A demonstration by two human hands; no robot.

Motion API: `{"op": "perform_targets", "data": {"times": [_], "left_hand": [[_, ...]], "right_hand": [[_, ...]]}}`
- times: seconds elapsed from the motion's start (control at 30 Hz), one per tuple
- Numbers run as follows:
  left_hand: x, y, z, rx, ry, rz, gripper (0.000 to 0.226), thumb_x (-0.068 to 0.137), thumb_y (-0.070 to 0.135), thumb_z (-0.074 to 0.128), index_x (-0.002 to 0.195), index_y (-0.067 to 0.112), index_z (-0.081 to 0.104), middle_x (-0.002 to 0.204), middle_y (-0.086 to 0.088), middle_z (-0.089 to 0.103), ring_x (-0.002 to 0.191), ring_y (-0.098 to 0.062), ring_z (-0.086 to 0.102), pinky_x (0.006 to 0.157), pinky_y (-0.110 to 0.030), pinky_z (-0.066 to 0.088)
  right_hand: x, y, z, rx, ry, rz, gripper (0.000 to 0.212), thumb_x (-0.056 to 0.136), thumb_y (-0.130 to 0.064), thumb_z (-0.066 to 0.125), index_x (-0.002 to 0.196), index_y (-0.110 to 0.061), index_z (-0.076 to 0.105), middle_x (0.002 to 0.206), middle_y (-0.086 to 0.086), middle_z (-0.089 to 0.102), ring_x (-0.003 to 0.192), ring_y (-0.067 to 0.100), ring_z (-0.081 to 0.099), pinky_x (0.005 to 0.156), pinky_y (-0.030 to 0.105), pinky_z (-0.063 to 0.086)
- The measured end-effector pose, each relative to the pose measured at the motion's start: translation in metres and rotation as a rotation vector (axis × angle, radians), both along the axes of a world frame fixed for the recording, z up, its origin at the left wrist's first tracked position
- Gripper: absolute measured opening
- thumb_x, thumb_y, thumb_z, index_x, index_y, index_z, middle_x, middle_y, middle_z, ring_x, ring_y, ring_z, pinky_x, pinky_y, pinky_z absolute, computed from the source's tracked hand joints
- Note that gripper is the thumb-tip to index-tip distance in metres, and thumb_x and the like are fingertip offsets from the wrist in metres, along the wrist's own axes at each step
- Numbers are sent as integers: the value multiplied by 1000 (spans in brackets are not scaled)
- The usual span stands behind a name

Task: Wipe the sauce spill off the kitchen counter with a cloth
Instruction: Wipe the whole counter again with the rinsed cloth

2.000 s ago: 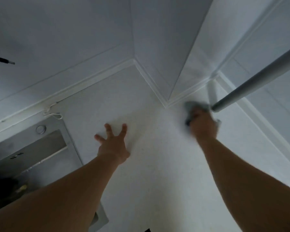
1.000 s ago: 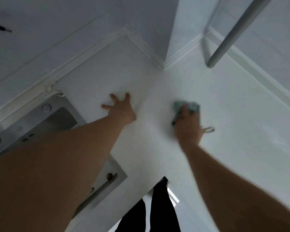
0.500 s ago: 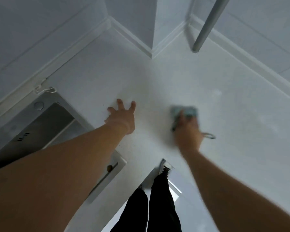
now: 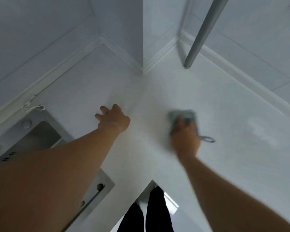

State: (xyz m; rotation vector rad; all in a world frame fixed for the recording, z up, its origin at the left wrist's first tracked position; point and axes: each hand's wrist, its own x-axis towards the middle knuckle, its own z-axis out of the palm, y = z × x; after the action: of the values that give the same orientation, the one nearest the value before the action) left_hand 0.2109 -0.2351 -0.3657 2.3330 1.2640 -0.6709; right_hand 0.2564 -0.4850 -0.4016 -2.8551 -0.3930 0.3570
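On the white kitchen counter (image 4: 233, 114), my right hand (image 4: 185, 139) presses a folded grey-green cloth (image 4: 182, 115) flat against the surface; the hand is motion-blurred. A small loop of the cloth (image 4: 208, 139) sticks out to the hand's right. My left hand (image 4: 113, 118) rests on the counter to the left, fingers spread, holding nothing. No sauce spill is plain to see on the white surface.
A steel sink (image 4: 32, 136) is set into the counter at the left. A grey pole (image 4: 201, 32) stands on the counter near the back corner. Tiled walls meet in an outer corner (image 4: 142, 47) behind. The counter's front edge and my dark trouser legs (image 4: 147, 213) are below.
My right hand has drawn the cloth from beside the pole back toward me across the counter. My left hand stayed resting on the counter, and the view tilted down.
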Motion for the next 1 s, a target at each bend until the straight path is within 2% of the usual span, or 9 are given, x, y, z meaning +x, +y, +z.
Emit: {"op": "perform_targets", "data": {"times": [0.1,0.17,0.27,0.33,0.43,0.63,0.77,0.9,1.0], "left_hand": [[31,4,0,-46,9,-3,74,89,41,65,153,38,27,158,-11,11,140,-51,19,99,-54,43],[62,8,4,-89,90,-55,96,88,47,69,161,39,7,167,-15,-9,150,-54,3,117,-65,25],[116,26,11,-78,160,-118,117,84,55,75,162,37,-11,165,-23,-24,154,-49,-4,119,-73,10],[140,33,10,-109,183,-111,128,80,58,78,161,36,-18,163,-25,-30,152,-54,-4,118,-74,11],[153,28,-1,-83,237,-141,137,77,67,77,158,29,-28,158,-32,-33,150,-58,-15,114,-79,9],[150,30,-16,-47,207,-144,140,74,70,77,157,29,-28,158,-33,-32,151,-53,-19,113,-80,6],[150,29,-18,-49,202,-143,139,75,71,75,157,29,-28,158,-33,-32,148,-59,-19,113,-79,12],[152,31,-19,-81,178,-89,137,75,69,77,156,36,-29,160,-25,-36,140,-71,-17,114,-77,18],[151,30,-16,-105,165,-75,137,75,69,77,157,37,-28,160,-25,-36,140,-71,-17,114,-76,18]], "right_hand": [[-61,15,-9,93,114,565,42,93,-52,36,131,-48,53,101,-1,67,65,27,70,54,36,57],[-33,13,-9,42,210,841,49,91,-48,42,139,-50,50,105,-5,67,68,20,66,48,31,53],[79,29,-11,220,160,414,42,97,-27,63,139,-33,63,113,3,74,87,29,65,59,28,50],[147,50,-10,10,31,192,56,98,-18,53,152,-32,46,128,14,60,100,39,62,73,38,49],[192,101,-1,-30,-17,2,68,103,-20,44,165,-19,19,154,21,38,118,45,60,83,51,55],[165,145,-9,-71,0,465,68,104,-26,45,163,-4,19,155,24,37,117,42,63,81,49,58],[258,154,4,-215,-4,202,57,106,-14,37,157,10,26,157,34,32,142,44,42,105,54,49],[301,177,10,-295,-31,334,32,101,-20,54,127,-7,68,126,16,68,123,39,56,113,52,38],[307,172,5,-229,23,198,50,105,-19,49,153,-4,44,153,21,47,144,39,39,110,39,40]]}}
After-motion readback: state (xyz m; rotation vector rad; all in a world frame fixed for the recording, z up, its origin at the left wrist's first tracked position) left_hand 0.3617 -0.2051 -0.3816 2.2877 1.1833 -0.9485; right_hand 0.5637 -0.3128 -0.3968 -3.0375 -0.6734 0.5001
